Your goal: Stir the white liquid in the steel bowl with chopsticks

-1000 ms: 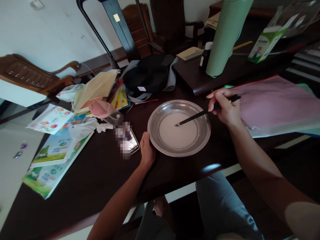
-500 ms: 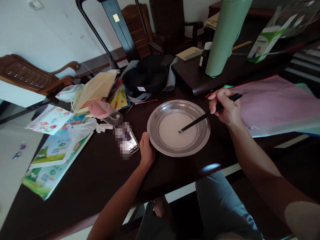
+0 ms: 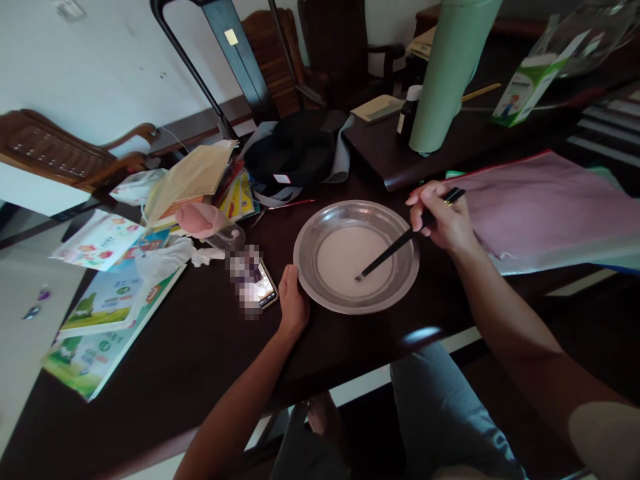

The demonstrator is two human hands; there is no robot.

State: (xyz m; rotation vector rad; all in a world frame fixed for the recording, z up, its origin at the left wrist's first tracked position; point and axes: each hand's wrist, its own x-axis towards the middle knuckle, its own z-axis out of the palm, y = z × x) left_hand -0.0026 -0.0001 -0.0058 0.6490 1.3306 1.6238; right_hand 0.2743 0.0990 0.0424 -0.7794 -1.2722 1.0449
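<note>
A round metal bowl (image 3: 306, 280) rests on the dark table, holding a milky white liquid (image 3: 340, 253). My left hand (image 3: 294, 300) grips the bowl's left rim, thumb up along the edge and the other fingers mostly hidden. Black chopsticks (image 3: 387, 253) are pinched in my right hand (image 3: 443, 217) above the bowl's right side. They slant down to the left, their tips in the liquid; held close together, they look almost like one stick.
Left of the bowl lie a lit phone (image 3: 263, 287), crumpled tissue (image 3: 207, 256) and a pink-lidded cup (image 3: 203, 220). Books (image 3: 100, 353) cover the left side. A pink mesh folder (image 3: 545, 207) is at right. A green flask (image 3: 445, 87) and dark bottle (image 3: 409, 113) stand behind.
My right hand has shifted slightly left and toward me, so the chopstick tips are nearer the front of the liquid. My left hand stays on the rim.
</note>
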